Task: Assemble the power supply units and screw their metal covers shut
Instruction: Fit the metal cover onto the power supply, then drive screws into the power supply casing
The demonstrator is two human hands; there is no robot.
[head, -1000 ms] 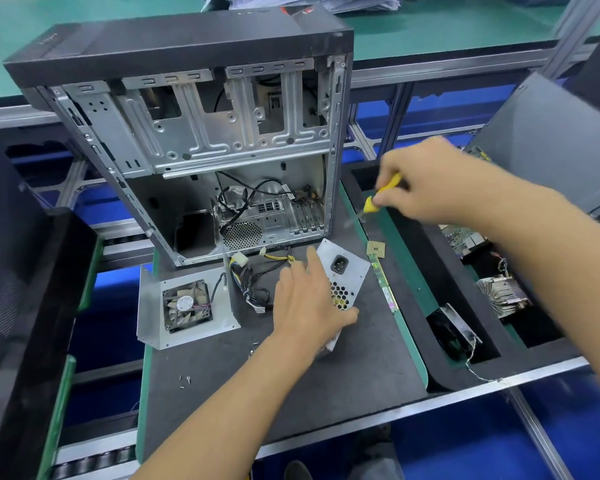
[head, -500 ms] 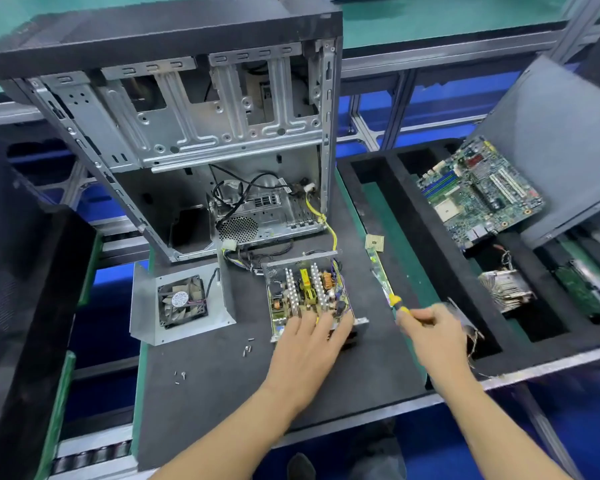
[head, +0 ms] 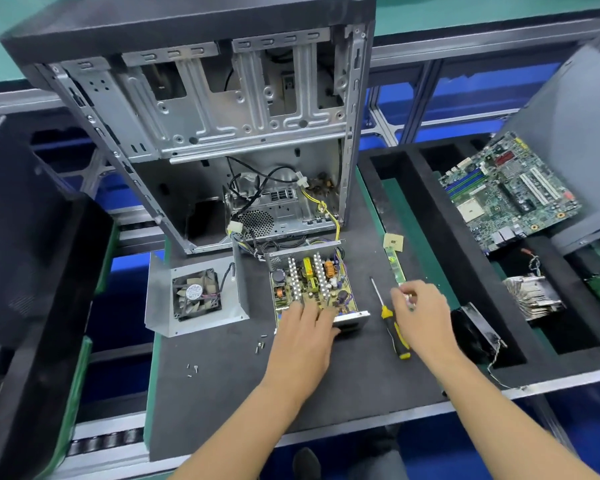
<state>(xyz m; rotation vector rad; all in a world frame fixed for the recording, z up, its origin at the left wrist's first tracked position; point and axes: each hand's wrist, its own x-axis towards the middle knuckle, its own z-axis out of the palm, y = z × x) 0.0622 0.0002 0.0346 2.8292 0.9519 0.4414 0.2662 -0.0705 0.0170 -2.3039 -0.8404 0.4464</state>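
Note:
The open power supply unit (head: 310,284) lies on the dark mat (head: 222,393) with its circuit board facing up, cables running back into the computer case (head: 205,133). My left hand (head: 303,336) rests on its near edge with fingers straight. Its metal cover (head: 161,308), with a fan (head: 196,294) mounted in it, lies to the left. A yellow-and-black screwdriver (head: 392,329) lies on the mat between the unit and my right hand (head: 421,315). That hand hovers with loosely curled fingers over the near end of a narrow green strip board (head: 395,268). Loose screws (head: 260,344) lie near the cover.
A black foam tray (head: 465,271) on the right holds a motherboard (head: 506,192), a heatsink (head: 530,296) and a black fan part (head: 475,330). A small tan chip (head: 394,242) lies by the strip. More screws (head: 192,370) sit at the mat's front left. Black foam stands at the left.
The power supply was turned board-up and laid flat. My right hand came down from the case side, set the screwdriver on the mat and let go. My left hand stays on the unit.

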